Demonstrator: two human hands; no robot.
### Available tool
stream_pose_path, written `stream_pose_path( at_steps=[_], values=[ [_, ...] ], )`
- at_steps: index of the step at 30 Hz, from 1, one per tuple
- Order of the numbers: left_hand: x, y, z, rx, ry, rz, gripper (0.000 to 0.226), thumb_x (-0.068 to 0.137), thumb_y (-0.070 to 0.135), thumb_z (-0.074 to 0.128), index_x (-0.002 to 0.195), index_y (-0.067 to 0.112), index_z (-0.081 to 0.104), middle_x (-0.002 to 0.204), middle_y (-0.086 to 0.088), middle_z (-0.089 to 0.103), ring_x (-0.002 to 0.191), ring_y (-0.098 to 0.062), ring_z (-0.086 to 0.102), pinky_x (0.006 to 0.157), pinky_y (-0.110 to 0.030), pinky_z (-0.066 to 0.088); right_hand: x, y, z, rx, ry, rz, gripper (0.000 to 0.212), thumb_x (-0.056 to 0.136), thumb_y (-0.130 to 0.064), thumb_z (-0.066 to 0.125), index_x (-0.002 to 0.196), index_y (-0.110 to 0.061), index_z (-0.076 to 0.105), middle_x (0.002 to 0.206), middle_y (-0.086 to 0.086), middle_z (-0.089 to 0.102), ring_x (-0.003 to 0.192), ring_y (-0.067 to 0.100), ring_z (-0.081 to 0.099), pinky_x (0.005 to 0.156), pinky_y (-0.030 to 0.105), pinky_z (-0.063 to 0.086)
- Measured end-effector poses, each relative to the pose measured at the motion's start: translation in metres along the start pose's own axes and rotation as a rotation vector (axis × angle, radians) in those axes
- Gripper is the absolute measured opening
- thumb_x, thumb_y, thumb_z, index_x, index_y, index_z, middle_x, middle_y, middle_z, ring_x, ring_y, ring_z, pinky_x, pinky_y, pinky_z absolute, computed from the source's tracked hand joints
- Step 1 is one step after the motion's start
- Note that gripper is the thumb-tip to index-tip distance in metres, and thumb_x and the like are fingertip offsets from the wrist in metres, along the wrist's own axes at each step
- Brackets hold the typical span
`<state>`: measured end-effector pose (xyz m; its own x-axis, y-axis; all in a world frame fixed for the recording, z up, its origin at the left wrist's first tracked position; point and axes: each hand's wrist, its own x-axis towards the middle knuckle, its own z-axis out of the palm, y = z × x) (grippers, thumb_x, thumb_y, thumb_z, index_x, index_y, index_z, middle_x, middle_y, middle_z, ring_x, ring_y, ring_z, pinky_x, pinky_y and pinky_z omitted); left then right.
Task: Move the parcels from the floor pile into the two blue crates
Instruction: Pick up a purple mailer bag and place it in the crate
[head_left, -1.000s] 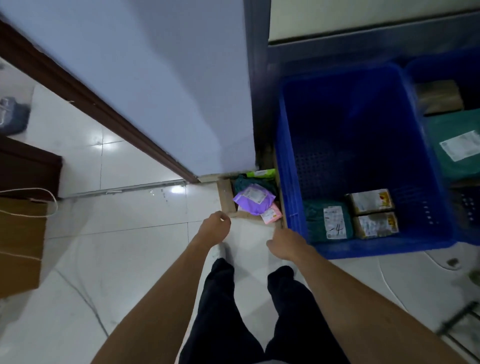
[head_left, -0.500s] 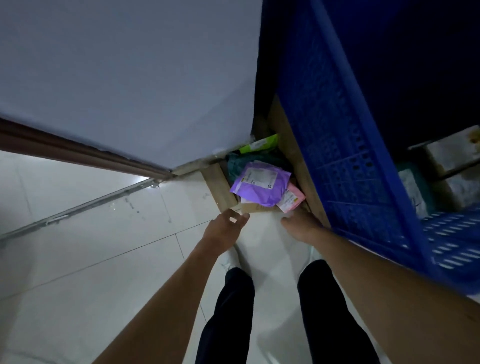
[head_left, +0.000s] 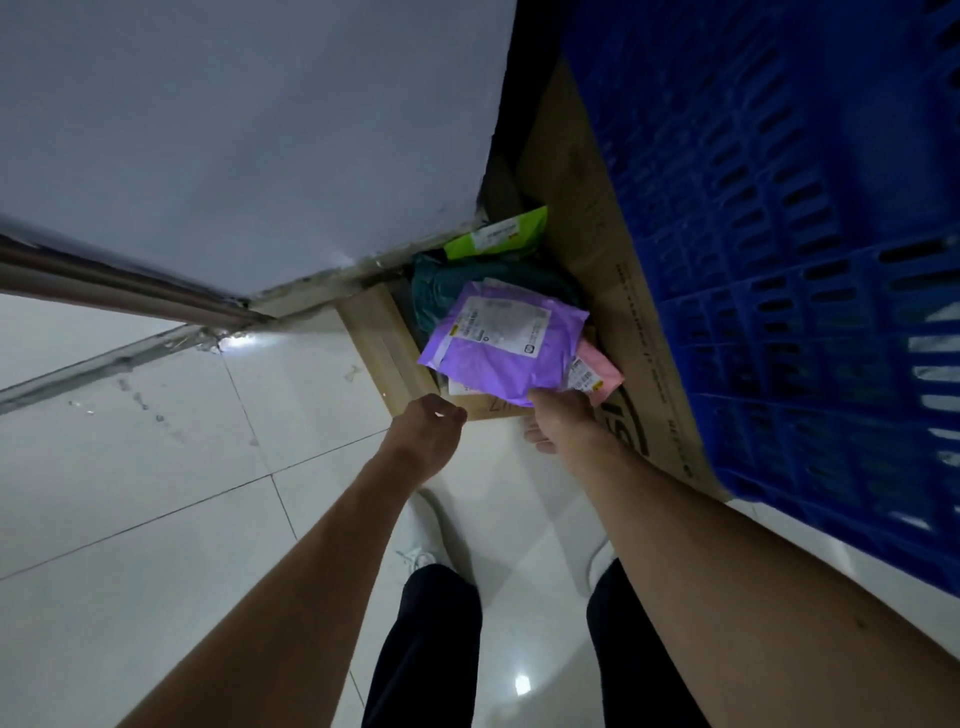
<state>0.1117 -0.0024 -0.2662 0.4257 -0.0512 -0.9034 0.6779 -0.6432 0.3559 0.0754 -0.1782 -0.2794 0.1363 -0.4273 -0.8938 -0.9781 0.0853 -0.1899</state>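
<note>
Tiled floor (head_left: 156, 467) corner: purple parcel (head_left: 498, 353) tops the pile (head_left: 452, 283) left of the blue crate (head_left: 779, 260). Right hand (head_left: 563, 423) pinches its near edge, left hand (head_left: 428, 431) empty, loosely curled. I'd grab deeper before lifting.

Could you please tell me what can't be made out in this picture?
Head view:
- Inside of the crate: hidden by its own wall, cut off by the frame edge.
- Grip of the right hand: fingertips hidden at the purple parcel.
- Text on its label: too small, blurred.
- The teal parcel: mostly covered by the purple parcel.
</note>
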Motion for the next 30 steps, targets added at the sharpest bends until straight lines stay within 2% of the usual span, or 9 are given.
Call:
stream_pose_path(
  at_steps=[3, 8, 10, 13, 16, 19, 22, 26, 30],
  values=[
    [0.011, 0.001, 0.001, -0.025, -0.001, 0.002, 0.027, 0.067, 0.050, 0.055, 0.081, 0.028, 0.063, 0.108, -0.016, 0.071, 0.103, -0.038, 0.068, 0.097, -0.049, 0.053, 0.014, -0.005, 0.002, 0.087, -0.021, 0.023, 0.013, 0.097, -0.015, 0.049, 0.105, -0.008, 0.057, 0.095, 0.014, 0.060, 0.066, 0.020, 0.057, 0.059, 0.030, 0.051],
    [0.013, 0.006, -0.006, -0.046, -0.018, -0.004, 0.029, 0.066, 0.048, 0.058, 0.083, 0.025, 0.063, 0.110, -0.020, 0.070, 0.107, -0.041, 0.065, 0.099, -0.051, 0.051, 0.000, -0.027, -0.002, 0.192, 0.070, 0.045, 0.029, 0.094, -0.028, 0.052, 0.114, -0.008, 0.059, 0.105, 0.011, 0.066, 0.103, 0.029, 0.066, 0.096, 0.043, 0.054],
    [-0.005, 0.025, -0.014, -0.029, 0.028, 0.016, 0.031, 0.072, 0.045, 0.057, 0.093, 0.024, 0.066, 0.114, -0.016, 0.070, 0.110, -0.038, 0.064, 0.101, -0.047, 0.050, -0.015, -0.044, -0.009, 0.431, 0.010, 0.084, 0.025, 0.092, -0.024, 0.053, 0.114, -0.012, 0.056, 0.097, 0.007, 0.064, 0.104, 0.028, 0.067, 0.096, 0.042, 0.054],
    [-0.020, 0.048, -0.024, 0.025, 0.101, 0.059, 0.036, 0.088, 0.038, 0.054, 0.117, 0.019, 0.065, 0.118, -0.010, 0.069, 0.112, -0.034, 0.062, 0.101, -0.044, 0.049, -0.030, -0.068, -0.026, 0.636, -0.095, 0.107, 0.035, 0.092, -0.025, 0.049, 0.123, -0.014, 0.060, 0.124, 0.007, 0.063, 0.111, 0.025, 0.063, 0.084, 0.034, 0.053],
    [-0.036, 0.074, -0.036, -0.059, 0.110, 0.067, 0.042, 0.092, 0.040, 0.054, 0.122, 0.012, 0.062, 0.118, -0.016, 0.067, 0.109, -0.037, 0.064, 0.097, -0.044, 0.052, -0.052, -0.086, -0.039, 0.713, -0.161, 0.093, 0.039, 0.096, -0.028, 0.045, 0.131, -0.015, 0.059, 0.132, 0.010, 0.062, 0.120, 0.025, 0.059, 0.072, 0.031, 0.048],
    [-0.047, 0.091, -0.048, -0.166, 0.098, 0.031, 0.039, 0.100, 0.030, 0.049, 0.123, 0.001, 0.062, 0.118, -0.022, 0.066, 0.109, -0.038, 0.064, 0.087, -0.038, 0.052, -0.080, -0.094, -0.052, 0.766, -0.194, 0.017, 0.034, 0.098, -0.024, 0.043, 0.123, -0.011, 0.061, 0.125, 0.015, 0.064, 0.113, 0.029, 0.060, 0.084, 0.036, 0.049],
    [-0.070, 0.100, -0.061, -0.165, 0.094, -0.012, 0.048, 0.091, 0.043, 0.053, 0.113, 0.003, 0.068, 0.111, -0.018, 0.070, 0.099, -0.033, 0.068, 0.080, -0.037, 0.052, -0.118, -0.095, -0.064, 0.828, -0.263, -0.003, 0.033, 0.096, -0.020, 0.038, 0.118, -0.012, 0.061, 0.123, 0.016, 0.066, 0.112, 0.031, 0.062, 0.090, 0.039, 0.050],
    [-0.126, 0.103, -0.075, -0.308, 0.076, -0.047, 0.069, 0.080, 0.055, 0.068, 0.122, 0.000, 0.063, 0.120, -0.016, 0.066, 0.107, -0.032, 0.064, 0.099, -0.043, 0.051, -0.182, -0.090, -0.082, 0.924, -0.339, 0.019, 0.037, 0.090, -0.014, 0.036, 0.120, -0.016, 0.058, 0.104, 0.011, 0.069, 0.092, 0.028, 0.065, 0.077, 0.038, 0.054],
    [-0.185, 0.111, -0.090, -0.497, 0.084, -0.076, 0.047, 0.080, 0.040, 0.077, 0.107, 0.004, 0.066, 0.103, -0.014, 0.069, 0.086, -0.026, 0.066, 0.088, -0.042, 0.055, -0.251, -0.082, -0.107, 0.960, -0.383, -0.009, 0.035, 0.085, -0.009, 0.038, 0.111, -0.019, 0.057, 0.088, 0.007, 0.067, 0.075, 0.025, 0.063, 0.064, 0.031, 0.055]
  ],
)
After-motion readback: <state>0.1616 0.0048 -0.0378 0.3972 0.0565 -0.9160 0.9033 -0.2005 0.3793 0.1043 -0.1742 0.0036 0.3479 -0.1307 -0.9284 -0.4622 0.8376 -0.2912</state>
